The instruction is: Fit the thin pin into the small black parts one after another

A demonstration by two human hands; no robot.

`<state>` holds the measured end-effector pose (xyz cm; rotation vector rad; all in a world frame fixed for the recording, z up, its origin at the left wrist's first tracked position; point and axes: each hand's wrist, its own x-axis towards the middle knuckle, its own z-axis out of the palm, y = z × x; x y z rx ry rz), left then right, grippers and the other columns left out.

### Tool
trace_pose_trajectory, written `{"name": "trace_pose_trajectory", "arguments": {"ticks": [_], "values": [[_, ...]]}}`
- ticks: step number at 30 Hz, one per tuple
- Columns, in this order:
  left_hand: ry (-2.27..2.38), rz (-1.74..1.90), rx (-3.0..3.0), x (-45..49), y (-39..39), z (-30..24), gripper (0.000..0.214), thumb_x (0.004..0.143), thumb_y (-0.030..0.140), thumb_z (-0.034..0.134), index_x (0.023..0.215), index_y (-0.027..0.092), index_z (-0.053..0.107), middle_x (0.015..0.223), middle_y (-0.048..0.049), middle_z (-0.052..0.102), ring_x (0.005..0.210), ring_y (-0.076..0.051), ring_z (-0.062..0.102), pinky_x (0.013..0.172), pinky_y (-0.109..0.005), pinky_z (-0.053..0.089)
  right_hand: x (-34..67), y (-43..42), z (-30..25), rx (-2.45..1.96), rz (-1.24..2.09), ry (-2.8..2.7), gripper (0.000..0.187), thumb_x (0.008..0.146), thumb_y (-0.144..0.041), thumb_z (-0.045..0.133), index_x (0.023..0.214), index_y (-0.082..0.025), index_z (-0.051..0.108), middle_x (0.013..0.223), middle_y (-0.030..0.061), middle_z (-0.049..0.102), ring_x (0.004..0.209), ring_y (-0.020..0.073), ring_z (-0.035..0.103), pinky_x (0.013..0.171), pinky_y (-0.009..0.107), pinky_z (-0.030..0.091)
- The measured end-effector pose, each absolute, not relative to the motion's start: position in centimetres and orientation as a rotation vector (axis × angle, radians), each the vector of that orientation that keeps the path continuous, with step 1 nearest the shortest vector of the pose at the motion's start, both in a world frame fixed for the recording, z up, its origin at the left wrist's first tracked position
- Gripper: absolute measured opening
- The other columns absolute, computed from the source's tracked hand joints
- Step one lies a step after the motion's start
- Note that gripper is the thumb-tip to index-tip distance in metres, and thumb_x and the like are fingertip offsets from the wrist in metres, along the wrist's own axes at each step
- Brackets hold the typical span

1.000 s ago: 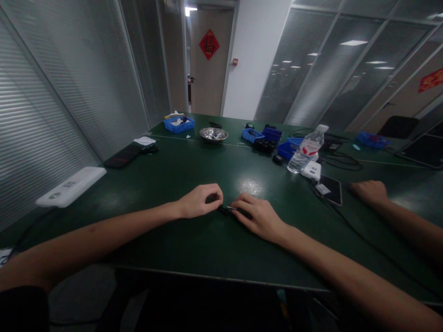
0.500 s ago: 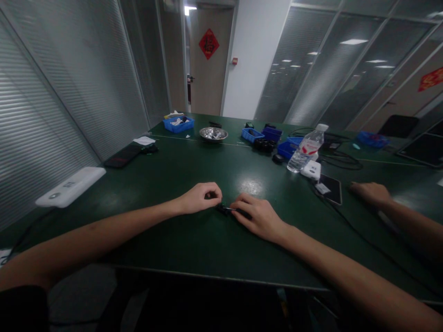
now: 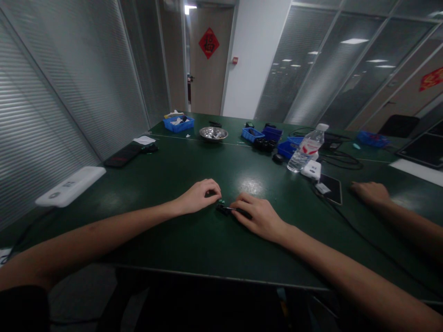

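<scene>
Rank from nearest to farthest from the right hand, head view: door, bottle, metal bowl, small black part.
1. Small black part, left of the right hand
2. Bottle, ahead right
3. Metal bowl, ahead left
4. Door, farthest back

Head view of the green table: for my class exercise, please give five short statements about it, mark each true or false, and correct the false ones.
1. The right hand holds a thin screwdriver-like tool. True.
2. The left hand grips the water bottle. False: it is beside a small dark part; the water bottle stands apart.
3. The metal bowl lies upside down. False: the metal bowl has its open side up, with small items inside.
4. A red diamond sign is on the door. True.
5. The bottle cap is blue. False: the bottle cap is white.
</scene>
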<state>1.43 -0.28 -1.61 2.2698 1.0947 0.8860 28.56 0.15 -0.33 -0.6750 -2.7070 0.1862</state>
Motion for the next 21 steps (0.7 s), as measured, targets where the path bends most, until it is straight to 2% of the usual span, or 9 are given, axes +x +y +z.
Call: {"name": "trace_pose_trajectory", "arguments": {"ticks": [8,14,21], "values": [[0.98,0.846,2.39,1.6,-1.2,-0.6,0.024,0.093,0.01,0.053,0.109,0.02,0.067,0.11,-0.0065,0.067,0.107,-0.022,0.06,0.098,-0.037,0.046,28.5,0.2,-0.3,-0.672,0.193,-2.715,0.022,0.105,-0.03,0.051,0.119,-0.022,0.066,0.11,0.0065,0.064,0.084,0.0163,0.064,0.071,0.029,0.051],[0.793,0.649,2.559,1.9,-2.3,0.7,0.025,0.091,0.019,0.062,0.116,0.019,0.066,0.11,-0.0084,0.068,0.106,-0.026,0.058,0.099,-0.04,0.043,28.5,0.3,-0.6,-0.664,0.195,-2.701,0.021,0.104,-0.031,0.051,0.116,-0.022,0.067,0.108,0.0067,0.064,0.085,0.0168,0.064,0.073,0.029,0.052],[0.829,0.658,2.566,2.1,-2.1,0.2,0.025,0.094,0.026,0.066,0.118,0.019,0.066,0.106,-0.0085,0.068,0.1,-0.025,0.058,0.092,-0.039,0.044,28.6,0.3,-0.4,-0.667,0.19,-2.707,0.022,0.104,-0.03,0.051,0.117,-0.022,0.068,0.108,0.0071,0.065,0.083,0.0168,0.065,0.071,0.029,0.052]]}}
